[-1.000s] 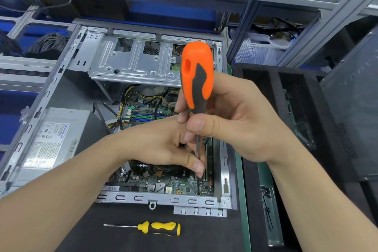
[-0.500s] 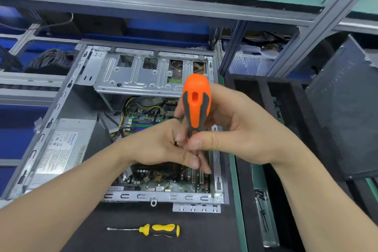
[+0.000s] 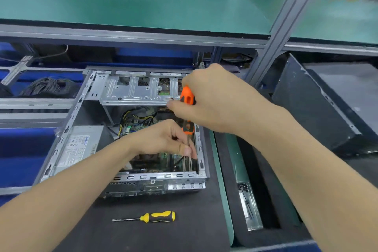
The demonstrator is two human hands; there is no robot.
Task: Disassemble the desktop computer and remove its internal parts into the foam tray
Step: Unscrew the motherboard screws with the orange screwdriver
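Housing motherboard (image 3: 163, 161) and power supply (image 3: 77, 147), the case (image 3: 155, 176) admits an orange screwdriver (image 3: 187, 98).

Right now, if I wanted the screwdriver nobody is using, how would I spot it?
Find the open computer case on the dark mat. Just in front of its near edge lies a small screwdriver, flat and untouched. Its handle is yellow and black, unlike the orange screwdriver gripped in the right hand.

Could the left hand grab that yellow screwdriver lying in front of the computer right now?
Probably, once freed: the left hand pinches the shaft of the orange screwdriver inside the computer case, but the yellow screwdriver lies uncovered on the mat nearby.
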